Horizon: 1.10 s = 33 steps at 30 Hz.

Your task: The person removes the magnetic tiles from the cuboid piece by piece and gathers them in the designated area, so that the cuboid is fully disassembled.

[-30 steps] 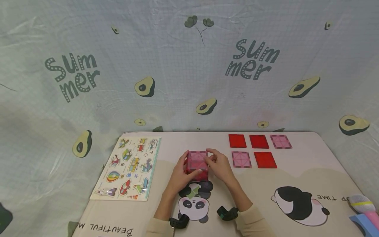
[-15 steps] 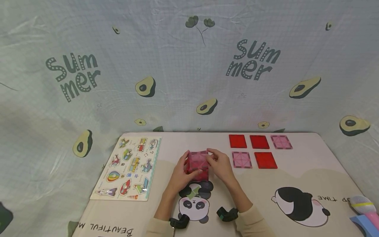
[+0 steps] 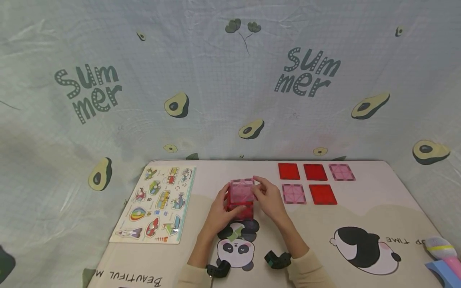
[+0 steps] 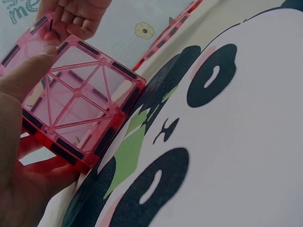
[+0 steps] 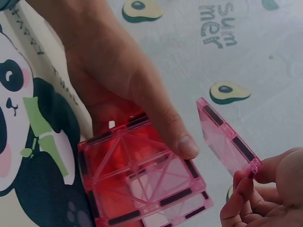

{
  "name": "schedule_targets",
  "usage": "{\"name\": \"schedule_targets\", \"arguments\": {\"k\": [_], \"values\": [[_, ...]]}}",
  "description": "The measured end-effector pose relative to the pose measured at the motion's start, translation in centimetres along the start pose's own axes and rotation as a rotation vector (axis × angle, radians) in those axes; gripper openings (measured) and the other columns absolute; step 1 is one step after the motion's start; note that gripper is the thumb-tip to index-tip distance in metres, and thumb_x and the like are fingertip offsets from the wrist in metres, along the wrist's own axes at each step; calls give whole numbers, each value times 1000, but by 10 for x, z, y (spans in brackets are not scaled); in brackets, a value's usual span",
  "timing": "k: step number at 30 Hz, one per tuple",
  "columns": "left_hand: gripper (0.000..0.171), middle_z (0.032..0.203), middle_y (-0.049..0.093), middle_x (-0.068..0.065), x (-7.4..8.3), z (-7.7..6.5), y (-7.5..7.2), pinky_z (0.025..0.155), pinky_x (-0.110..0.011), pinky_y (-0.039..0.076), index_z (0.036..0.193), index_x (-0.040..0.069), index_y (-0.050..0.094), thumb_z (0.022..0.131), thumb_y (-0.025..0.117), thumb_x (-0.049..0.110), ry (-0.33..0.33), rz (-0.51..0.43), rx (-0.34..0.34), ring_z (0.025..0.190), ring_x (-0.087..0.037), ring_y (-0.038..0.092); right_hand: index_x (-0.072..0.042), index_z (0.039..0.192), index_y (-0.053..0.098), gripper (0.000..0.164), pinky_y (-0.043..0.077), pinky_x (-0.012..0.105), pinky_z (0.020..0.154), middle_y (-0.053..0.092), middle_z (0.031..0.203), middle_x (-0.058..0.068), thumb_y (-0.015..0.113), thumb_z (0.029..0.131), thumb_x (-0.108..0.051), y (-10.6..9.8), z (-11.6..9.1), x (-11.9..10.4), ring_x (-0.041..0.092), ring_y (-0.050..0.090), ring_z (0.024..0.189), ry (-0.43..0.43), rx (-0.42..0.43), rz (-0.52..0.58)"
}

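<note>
A box of pink and red magnetic tiles (image 3: 244,213) stands on the table in front of the person. My left hand (image 3: 220,210) grips it from the left, thumb across the pink near face, as the left wrist view shows. My right hand (image 3: 269,200) pinches a pink magnetic tile (image 5: 226,137) by one edge, between thumb and fingers. In the right wrist view this tile is tilted, with a gap between it and the box. From the head it overlaps the top of the box.
Right of the hands lie red tiles (image 3: 323,194) and pink tiles (image 3: 293,194), flat in two rows. A picture puzzle board (image 3: 155,206) lies at the left. A toy microphone (image 3: 441,248) and a blue piece (image 3: 441,272) are at the right edge. A printed curtain (image 3: 216,80) hangs behind.
The pink tile in my right hand has tilted and risen from the top of the box, toward the back. My left hand keeps its grip on the box without visible movement.
</note>
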<state>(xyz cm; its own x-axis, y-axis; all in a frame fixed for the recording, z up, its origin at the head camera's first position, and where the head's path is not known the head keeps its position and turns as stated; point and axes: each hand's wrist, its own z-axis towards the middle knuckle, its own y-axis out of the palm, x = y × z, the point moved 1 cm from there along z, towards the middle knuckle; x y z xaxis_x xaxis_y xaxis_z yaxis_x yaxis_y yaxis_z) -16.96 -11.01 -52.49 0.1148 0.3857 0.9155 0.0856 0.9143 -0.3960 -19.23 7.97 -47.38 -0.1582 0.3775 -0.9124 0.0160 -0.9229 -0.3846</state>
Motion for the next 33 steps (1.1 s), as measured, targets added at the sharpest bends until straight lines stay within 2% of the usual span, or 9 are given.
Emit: {"name": "schedule_targets", "arguments": {"k": [7,11,15,20,23,27,33], "values": [[97,162,34,-9,0,1,1,110,-54,46,159,18,25,83,78,47,-6,6,7,145,-38,41,-13,142,55,44,51,20,59,70,89,11,62,100,-23,-9,-1,-2,21,58,67,45,13,41],[96,162,35,-9,-1,1,1,110,-54,45,159,17,25,83,78,47,-2,8,10,145,-37,41,-14,143,53,45,55,24,57,69,89,13,63,100,-23,-14,-1,-3,22,62,61,56,8,124],[96,161,36,-9,0,1,2,109,-54,47,159,17,25,83,77,47,1,15,12,144,-38,42,-16,135,56,35,55,23,53,66,90,19,61,100,-21,-19,-1,-5,23,63,53,29,-2,173],[97,160,37,-11,1,0,1,105,-54,51,159,15,25,83,77,47,18,16,11,141,-41,46,-9,122,65,23,57,23,55,60,97,27,60,101,-17,-24,-4,-6,25,65,53,-12,-23,187],[97,160,37,-10,1,0,1,104,-53,51,159,16,25,83,77,47,16,17,11,140,-39,46,-7,121,67,24,58,22,56,60,89,24,61,101,-17,-27,-6,-7,24,65,54,-24,-13,169],[96,159,38,-8,0,0,1,106,-52,50,159,18,25,83,77,48,4,17,14,141,-36,47,-10,119,70,23,57,21,57,62,74,16,64,99,-19,-31,-9,-9,20,65,54,-27,27,116],[96,160,37,-9,-1,0,2,107,-53,49,159,18,24,84,76,48,2,20,13,142,-37,45,-11,118,71,22,58,21,59,66,73,15,66,97,-18,-37,-12,-9,17,66,55,-49,50,96]]}}
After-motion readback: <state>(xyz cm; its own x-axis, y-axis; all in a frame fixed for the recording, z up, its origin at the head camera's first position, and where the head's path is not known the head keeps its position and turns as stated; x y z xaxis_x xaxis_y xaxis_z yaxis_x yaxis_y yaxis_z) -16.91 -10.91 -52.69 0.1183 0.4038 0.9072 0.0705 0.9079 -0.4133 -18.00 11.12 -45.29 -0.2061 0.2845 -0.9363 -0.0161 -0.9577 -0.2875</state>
